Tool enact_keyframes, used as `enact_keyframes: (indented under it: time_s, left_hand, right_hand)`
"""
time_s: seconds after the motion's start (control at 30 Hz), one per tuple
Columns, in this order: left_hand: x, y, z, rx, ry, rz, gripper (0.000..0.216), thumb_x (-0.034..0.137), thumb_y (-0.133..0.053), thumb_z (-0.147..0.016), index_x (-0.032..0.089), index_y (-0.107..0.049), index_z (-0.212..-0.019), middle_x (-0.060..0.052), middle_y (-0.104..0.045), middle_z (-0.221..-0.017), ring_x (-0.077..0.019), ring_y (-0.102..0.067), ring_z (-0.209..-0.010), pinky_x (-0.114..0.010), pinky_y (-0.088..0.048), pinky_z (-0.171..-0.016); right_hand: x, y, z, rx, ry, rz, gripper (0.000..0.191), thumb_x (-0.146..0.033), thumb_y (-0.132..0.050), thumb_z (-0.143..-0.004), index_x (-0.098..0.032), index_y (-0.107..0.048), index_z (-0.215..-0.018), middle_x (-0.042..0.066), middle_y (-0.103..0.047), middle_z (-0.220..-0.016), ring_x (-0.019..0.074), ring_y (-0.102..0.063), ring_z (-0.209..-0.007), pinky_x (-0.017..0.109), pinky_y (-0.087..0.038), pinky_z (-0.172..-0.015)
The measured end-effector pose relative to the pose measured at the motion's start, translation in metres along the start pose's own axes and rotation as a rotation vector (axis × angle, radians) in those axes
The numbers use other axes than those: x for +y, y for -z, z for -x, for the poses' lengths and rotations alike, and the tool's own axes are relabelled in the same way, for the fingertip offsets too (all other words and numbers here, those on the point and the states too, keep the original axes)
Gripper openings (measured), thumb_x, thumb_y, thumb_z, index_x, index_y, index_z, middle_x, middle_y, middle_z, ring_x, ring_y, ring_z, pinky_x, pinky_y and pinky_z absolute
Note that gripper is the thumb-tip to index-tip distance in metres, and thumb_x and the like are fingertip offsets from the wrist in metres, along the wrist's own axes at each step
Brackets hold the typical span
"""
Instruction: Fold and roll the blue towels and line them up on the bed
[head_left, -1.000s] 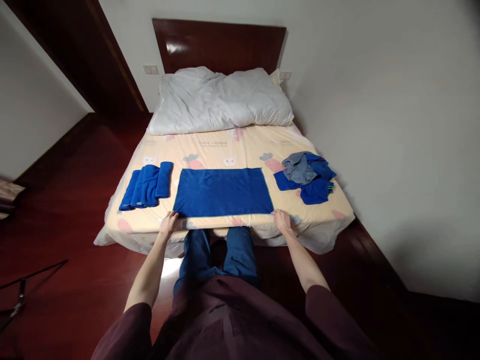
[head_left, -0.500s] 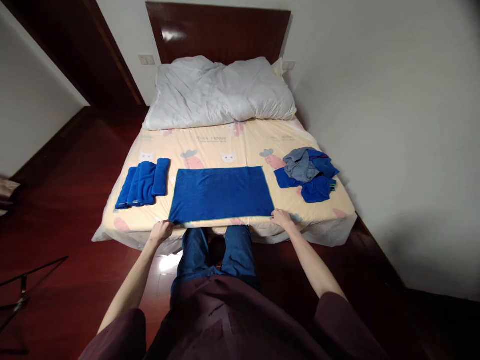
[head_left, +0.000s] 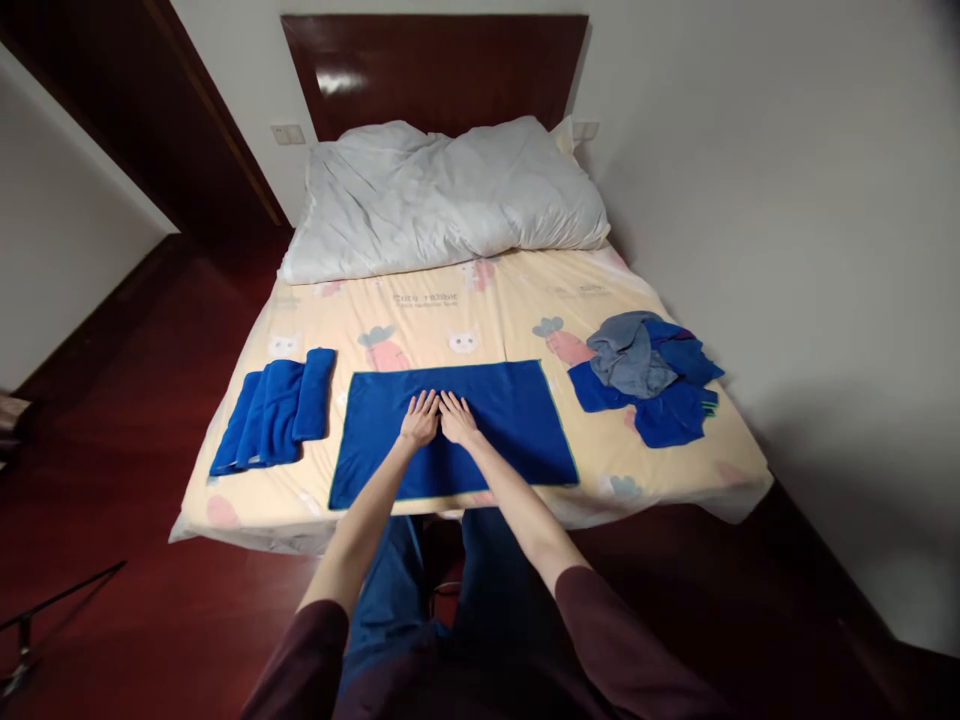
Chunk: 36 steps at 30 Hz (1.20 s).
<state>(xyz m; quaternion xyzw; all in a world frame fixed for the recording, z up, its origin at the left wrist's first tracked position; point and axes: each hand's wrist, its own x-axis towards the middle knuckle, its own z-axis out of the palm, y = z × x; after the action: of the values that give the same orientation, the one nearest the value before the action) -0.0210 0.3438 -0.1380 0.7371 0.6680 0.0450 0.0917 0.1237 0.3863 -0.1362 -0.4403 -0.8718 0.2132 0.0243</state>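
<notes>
A blue towel with a thin greenish edge lies spread flat near the foot of the bed. My left hand rests palm down on its middle, fingers stretched out. Right beside it, my right hand also lies flat on the cloth with its fingers extended. Neither hand grips anything. To the left, several rolled or folded blue towels lie side by side. On the right sits a crumpled heap of blue cloths with a grey cloth on top.
The bed wears a yellow patterned sheet. A bundled white quilt lies at its head, before a dark wooden headboard. A black metal stand is on the floor at lower left. A wall rises on the right.
Both hands have let go of the towel's near corners and moved inward and forward onto its middle, side by side. The view has shifted slightly; the towel still lies spread out.
</notes>
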Motion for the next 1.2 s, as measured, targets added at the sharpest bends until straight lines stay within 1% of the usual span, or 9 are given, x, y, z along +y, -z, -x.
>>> enact_keyframes:
  time_s: [0.1,0.17,0.33,0.57,0.7,0.83,1.0,1.1,1.2]
  left_hand:
    - [-0.009,-0.033,-0.013,0.085,0.059,0.032,0.059,0.033,-0.036,-0.103,0.023,-0.039,-0.161,-0.008,-0.030,-0.169,-0.0289,-0.023,-0.158,-0.055,-0.022,-0.129]
    - [-0.017,-0.044,-0.015,0.156,0.068,0.040,0.059,0.035,-0.035,-0.104,0.026,-0.035,-0.163,-0.007,-0.027,-0.170,-0.0274,-0.022,-0.159,-0.054,-0.019,-0.130]
    - [-0.031,-0.038,-0.032,0.146,0.036,0.062,0.061,0.040,-0.038,-0.103,0.024,-0.036,-0.163,-0.006,-0.027,-0.170,-0.0278,-0.019,-0.160,-0.053,-0.012,-0.131]
    - [-0.066,-0.030,-0.049,0.200,0.174,0.051,0.062,0.047,-0.036,-0.104,0.021,-0.040,-0.160,-0.008,-0.027,-0.170,-0.0305,-0.018,-0.160,-0.054,-0.013,-0.130]
    - [-0.110,-0.027,-0.042,0.253,0.308,0.029,0.064,0.050,-0.038,-0.103,0.020,-0.041,-0.160,-0.011,-0.027,-0.170,-0.0349,-0.020,-0.159,-0.059,-0.016,-0.128]
    - [-0.151,-0.020,-0.037,0.290,0.371,0.003,0.068,0.051,-0.040,-0.101,0.014,-0.042,-0.159,-0.015,-0.028,-0.169,-0.0369,-0.022,-0.158,-0.058,-0.019,-0.128]
    - [-0.181,-0.016,-0.040,0.312,0.419,0.014,0.071,0.051,-0.038,-0.101,0.012,-0.038,-0.160,-0.017,-0.027,-0.169,-0.0345,-0.019,-0.159,-0.057,-0.020,-0.128]
    - [-0.195,-0.017,-0.042,0.295,0.446,0.030,0.072,0.051,-0.035,-0.102,0.010,-0.035,-0.161,-0.017,-0.022,-0.171,-0.0323,-0.015,-0.160,-0.055,-0.016,-0.130]
    - [-0.204,-0.017,-0.042,0.289,0.462,0.045,0.073,0.051,-0.035,-0.102,0.011,-0.032,-0.163,-0.015,-0.019,-0.172,-0.0308,-0.012,-0.161,-0.054,-0.013,-0.130]
  right_hand:
    - [0.006,-0.027,-0.015,0.049,-0.036,-0.003,0.062,-0.024,-0.038,-0.102,-0.013,-0.034,-0.162,0.008,-0.016,-0.173,0.0252,-0.011,-0.162,0.053,-0.007,-0.131]
    - [0.014,-0.036,-0.019,0.107,-0.004,0.002,0.062,-0.027,-0.038,-0.102,-0.015,-0.034,-0.163,0.007,-0.016,-0.173,0.0255,-0.008,-0.162,0.055,-0.004,-0.131]
    - [0.032,-0.031,-0.036,0.155,0.110,-0.002,0.060,-0.032,-0.040,-0.104,-0.016,-0.036,-0.162,0.007,-0.019,-0.172,0.0256,-0.012,-0.161,0.054,-0.004,-0.131]
    - [0.060,-0.020,-0.055,0.201,0.058,0.016,0.064,-0.045,-0.030,-0.108,-0.013,-0.031,-0.163,0.008,-0.022,-0.172,0.0205,-0.017,-0.161,0.044,-0.008,-0.132]
    - [0.103,-0.007,-0.056,0.226,-0.046,0.038,0.067,-0.047,-0.027,-0.108,-0.011,-0.028,-0.164,0.009,-0.022,-0.172,0.0197,-0.017,-0.161,0.042,-0.008,-0.132]
    - [0.171,0.018,-0.044,0.246,-0.184,0.089,0.069,-0.046,-0.025,-0.108,-0.008,-0.026,-0.164,0.011,-0.021,-0.172,0.0198,-0.017,-0.161,0.043,-0.008,-0.132]
    - [0.255,0.047,-0.019,0.240,-0.395,0.177,0.068,-0.045,-0.022,-0.108,-0.008,-0.023,-0.165,0.010,-0.020,-0.172,0.0197,-0.015,-0.161,0.042,-0.009,-0.132]
    - [0.275,0.053,-0.015,0.245,-0.419,0.229,0.068,-0.044,-0.017,-0.108,-0.008,-0.019,-0.166,0.009,-0.019,-0.173,0.0182,-0.014,-0.161,0.040,-0.009,-0.132]
    - [0.276,0.052,-0.017,0.244,-0.404,0.271,0.068,-0.043,-0.013,-0.108,-0.007,-0.017,-0.166,0.009,-0.017,-0.173,0.0177,-0.012,-0.161,0.041,-0.008,-0.132]
